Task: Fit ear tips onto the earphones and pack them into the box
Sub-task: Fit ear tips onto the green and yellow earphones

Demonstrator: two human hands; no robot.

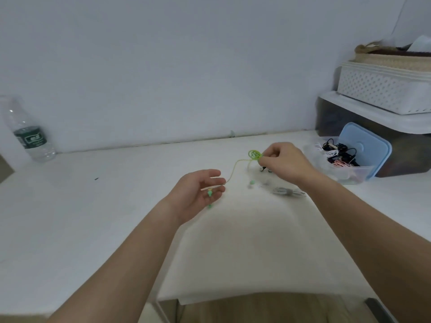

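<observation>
- A clear plastic box point(342, 170) sits on the white table point(93, 217) at the right. It holds a tangle of black, white and pink earphone cables point(338, 157).
- Its pale blue lid point(366, 151) leans upright against the box's far right side.
- Behind the box stands a dark storage bin point(331, 122) with a white lid. On that lid rests a white perforated basket point(382, 92), with a woven basket point(391, 58) on top of it; I cannot tell what these hold.
- A clear water bottle point(28, 134) with a green label stands at the far left by the wall.
- The green earphones point(238, 163) hang between the two hands above the table's middle: a thin yellow-green cable, wound at one end into a small coil.
- The right hand point(286, 162) pinches that coil between thumb and fingertips.
- The left hand point(198, 190) lies palm up, its fingers curled loosely round the cable's other end, where a mint-green earbud shows.
- A loose green ear tip point(251, 183) lies on the table between the hands, and a bundled grey cable point(288, 191) lies under the right wrist.
</observation>
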